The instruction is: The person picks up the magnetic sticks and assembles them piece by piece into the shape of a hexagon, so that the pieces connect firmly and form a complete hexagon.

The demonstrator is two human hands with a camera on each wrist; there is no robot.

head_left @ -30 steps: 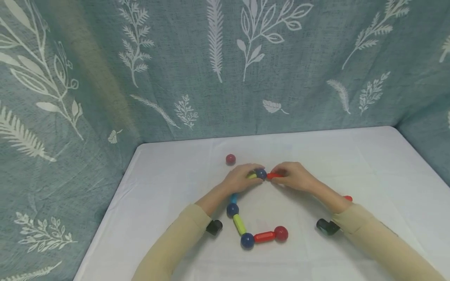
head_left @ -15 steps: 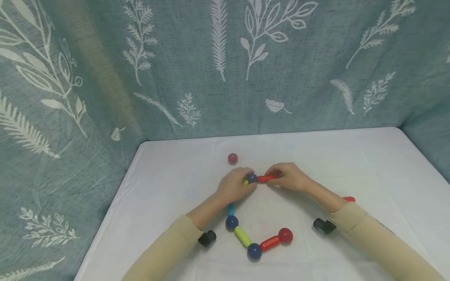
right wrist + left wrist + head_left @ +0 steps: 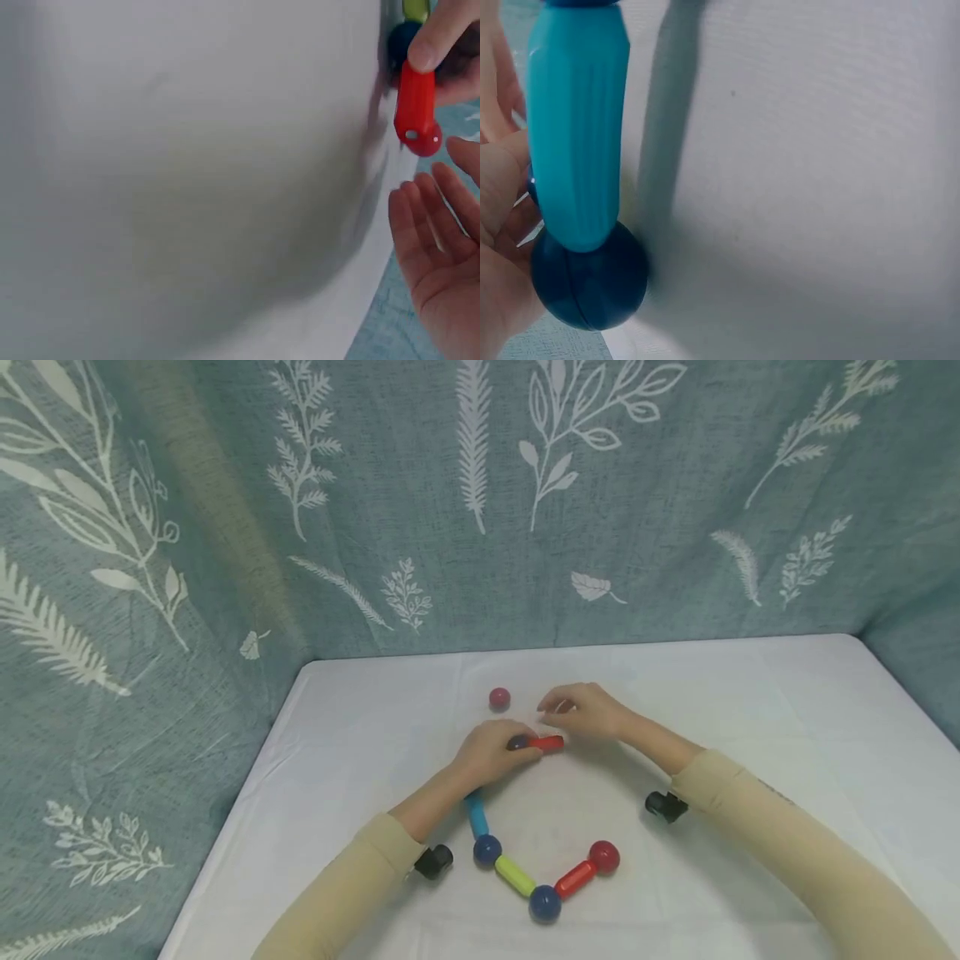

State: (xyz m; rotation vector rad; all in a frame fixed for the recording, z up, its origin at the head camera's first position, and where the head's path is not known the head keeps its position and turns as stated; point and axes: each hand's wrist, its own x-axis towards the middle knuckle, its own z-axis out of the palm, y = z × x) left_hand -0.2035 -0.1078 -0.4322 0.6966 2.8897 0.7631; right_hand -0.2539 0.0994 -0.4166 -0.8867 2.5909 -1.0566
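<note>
The left hand (image 3: pixel 491 752) had its grip curled over a dark blue ball (image 3: pixel 517 742) near the middle of the white surface (image 3: pixel 750 710), fingers wrapped on top of it so most of the ball was hidden in the head view. A short red rod (image 3: pixel 549 743) stuck out of that ball toward the right edge, and the right wrist view showed a left fingertip (image 3: pixel 429 51) pressing on the rod's near end (image 3: pixel 415 105). A bit of yellow-green rod (image 3: pixel 415 9) peeked out just past the ball there.

The right hand (image 3: pixel 581 710) wasn't holding anything. Its grip was loose, fingers relaxed and a bit spread, hovering just beyond the red rod toward the far edge, close but not touching it.

From under the left hand a light blue rod (image 3: pixel 476 812) ran toward the near edge to another blue ball (image 3: pixel 487 849), then a yellow-green rod (image 3: pixel 516 875), a third blue ball (image 3: pixel 544 903), a second red rod (image 3: pixel 575 878) and a red ball (image 3: pixel 603 856), all joined in one bent chain. The left wrist view showed the light blue rod (image 3: pixel 577 127) seated against a blue ball (image 3: pixel 589 281) next to the palm.

A loose dark red ball (image 3: pixel 499 698) sat alone nearer the far edge, apart from both hands.
</note>
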